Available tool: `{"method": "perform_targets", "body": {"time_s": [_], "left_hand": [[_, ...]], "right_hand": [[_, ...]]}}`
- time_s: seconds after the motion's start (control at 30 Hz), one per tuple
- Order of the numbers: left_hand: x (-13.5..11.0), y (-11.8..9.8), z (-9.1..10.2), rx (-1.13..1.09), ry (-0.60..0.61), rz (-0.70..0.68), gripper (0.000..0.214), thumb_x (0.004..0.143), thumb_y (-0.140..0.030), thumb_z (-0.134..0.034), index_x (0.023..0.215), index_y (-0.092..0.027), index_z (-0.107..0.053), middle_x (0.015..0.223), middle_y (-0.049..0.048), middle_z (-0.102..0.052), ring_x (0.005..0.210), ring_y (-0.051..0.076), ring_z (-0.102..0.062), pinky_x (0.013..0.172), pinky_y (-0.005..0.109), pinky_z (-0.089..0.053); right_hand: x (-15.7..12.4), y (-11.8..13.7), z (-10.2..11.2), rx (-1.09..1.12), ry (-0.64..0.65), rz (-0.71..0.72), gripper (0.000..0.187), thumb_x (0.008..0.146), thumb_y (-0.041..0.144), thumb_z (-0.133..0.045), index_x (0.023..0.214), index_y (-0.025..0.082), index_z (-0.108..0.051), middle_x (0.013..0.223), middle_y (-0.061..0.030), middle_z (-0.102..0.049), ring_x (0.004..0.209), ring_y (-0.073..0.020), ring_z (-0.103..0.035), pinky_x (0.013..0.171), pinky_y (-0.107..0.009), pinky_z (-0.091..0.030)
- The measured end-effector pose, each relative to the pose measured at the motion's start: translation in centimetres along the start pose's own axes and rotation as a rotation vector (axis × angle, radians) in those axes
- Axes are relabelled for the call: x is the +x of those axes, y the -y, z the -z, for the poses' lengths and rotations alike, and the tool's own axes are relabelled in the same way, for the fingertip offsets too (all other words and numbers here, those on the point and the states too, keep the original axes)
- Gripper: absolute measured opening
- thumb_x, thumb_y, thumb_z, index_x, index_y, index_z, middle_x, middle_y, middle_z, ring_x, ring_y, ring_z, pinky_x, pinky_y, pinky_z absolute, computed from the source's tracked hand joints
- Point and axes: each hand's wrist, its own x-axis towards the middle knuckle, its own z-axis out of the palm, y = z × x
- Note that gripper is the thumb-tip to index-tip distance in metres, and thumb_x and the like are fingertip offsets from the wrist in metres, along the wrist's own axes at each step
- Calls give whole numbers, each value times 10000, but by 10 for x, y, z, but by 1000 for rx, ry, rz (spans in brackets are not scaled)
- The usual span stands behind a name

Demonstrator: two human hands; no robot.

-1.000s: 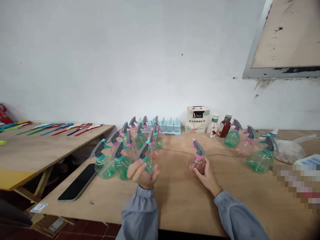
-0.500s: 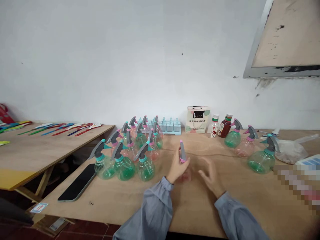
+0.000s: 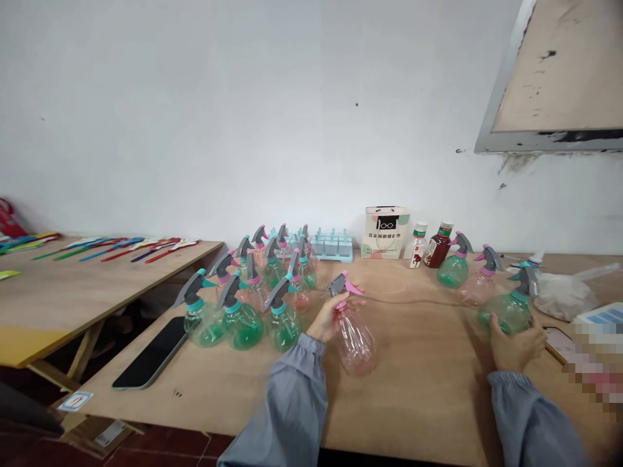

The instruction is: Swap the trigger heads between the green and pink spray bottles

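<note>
- Background: pale wall (image 3: pixel 219 130).
- Wooden bench (image 3: pixel 413 402), bearing all the spray bottles.
- Second bench (image 3: pixel 87 288), off to the left, with a row of slender coloured articles (image 3: pixel 163 251).
- Cluster of green and pink bottles (image 3: pixel 243 329), upright, left half of the bench; grey spray heads on top.
- Paper bag (image 3: pixel 382 245), upright near the wall, just left of two capped drink bottles (image 3: pixel 437 251).
- Pale blue tray (image 3: pixel 335 249), partly behind the cluster.
- Pink spray bottle (image 3: pixel 357 347), at the bench's middle, right of the cluster; tilted, head to upper left, nozzle to the right; contact of base with bench impossible to tell.
- Green spray bottle (image 3: pixel 514 312), right part of the bench, near two other spray bottles (image 3: pixel 476 287).
- Hands: left hand (image 3: pixel 325 318) grasping the pink spray bottle by its neck; right hand (image 3: pixel 516 345) curled around the green spray bottle's lower body.
- Phone (image 3: pixel 150 355), flat, dark-screened, beside the cluster.
- Printed sticker (image 3: pixel 76 401), bench's near left corner.
</note>
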Motion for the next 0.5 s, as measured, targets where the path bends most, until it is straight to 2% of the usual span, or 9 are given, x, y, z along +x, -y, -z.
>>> {"method": "perform_targets", "body": {"time_s": [0.1,0.2,0.27,0.33,0.4,0.5], "left_hand": [[1,2,6,-44,51,4,462,747,-358,-721,1156,-151,-661,1185,123,-714,1064,274,-700,904,367,-558],[0,2,10,-82,80,43,453,760,-275,-696,1191,-151,-633,1141,112,-727,1102,266,-687,958,386,-548],[-1,2,13,-108,65,73,460,746,-199,-679,1201,-162,-621,1128,93,-732,1103,248,-687,972,382,-548],[-1,3,14,-124,42,102,443,733,-158,-665,1175,-166,-629,1120,81,-736,1087,234,-694,956,364,-559],[-1,5,14,-124,31,112,379,736,-157,-659,1115,-159,-648,1115,82,-739,1061,225,-704,905,322,-576],[1,8,15,-120,29,107,315,719,-151,-656,1035,-156,-660,1108,84,-745,999,211,-725,752,239,-582]], "right_hand": [[-6,10,4,21,15,-136,931,659,738,-689,1316,112,-484,1119,-317,-549,1077,-484,-491,777,-568,-360],[-21,35,17,55,65,-147,960,642,794,-647,1292,102,-511,1112,-307,-549,1094,-492,-471,827,-601,-359],[-39,62,27,67,148,-143,966,649,830,-593,1272,94,-537,1106,-282,-544,1102,-485,-465,856,-611,-364],[-63,94,35,147,248,-90,947,663,824,-582,1273,101,-542,1077,-222,-542,1079,-440,-481,879,-587,-385],[-86,126,38,317,339,-13,904,694,785,-588,1294,112,-518,1080,-166,-527,1039,-366,-510,889,-531,-425],[-110,165,31,464,462,86,805,745,715,-598,1316,158,-498,1136,-141,-510,1068,-316,-509,932,-494,-438]]}}
